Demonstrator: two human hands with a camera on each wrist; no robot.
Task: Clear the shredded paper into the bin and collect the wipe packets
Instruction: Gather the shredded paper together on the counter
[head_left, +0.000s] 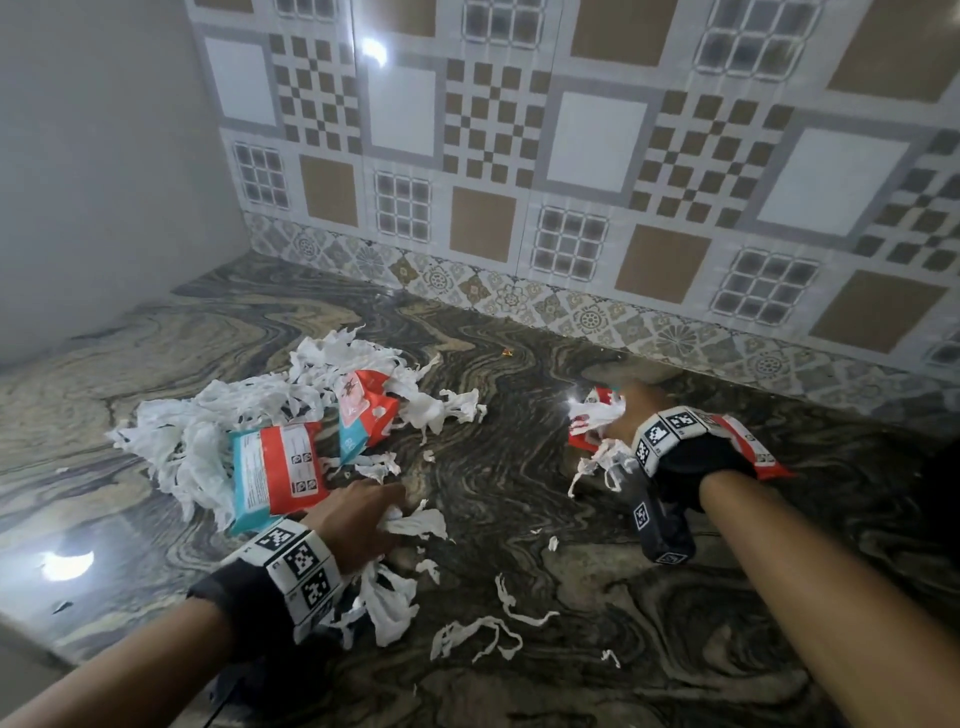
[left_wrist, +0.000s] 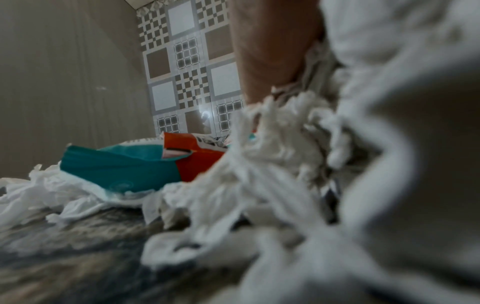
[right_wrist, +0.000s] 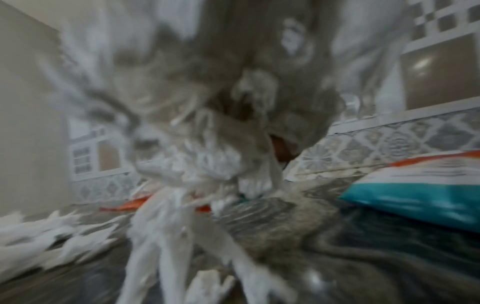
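Note:
White shredded paper (head_left: 218, 431) lies heaped on the marble counter (head_left: 519, 467) at centre left. Two teal-and-red wipe packets (head_left: 280, 467) (head_left: 363, 415) sit in the heap. My left hand (head_left: 384, 512) grips a clump of shreds (head_left: 387, 597) just in front of the nearer packet (left_wrist: 124, 164); the clump (left_wrist: 259, 164) fills the left wrist view. My right hand (head_left: 618, 410) grips another bunch of shreds (head_left: 597, 415) over a red packet (head_left: 584, 439). Another packet (head_left: 753, 447) lies beside my right wrist, and it shows as a packet (right_wrist: 415, 195) in the blurred right wrist view.
Loose strips (head_left: 483, 634) lie scattered on the counter towards the front. A tiled wall (head_left: 571, 182) closes the back and a plain grey wall (head_left: 104, 156) the left. No bin is in view.

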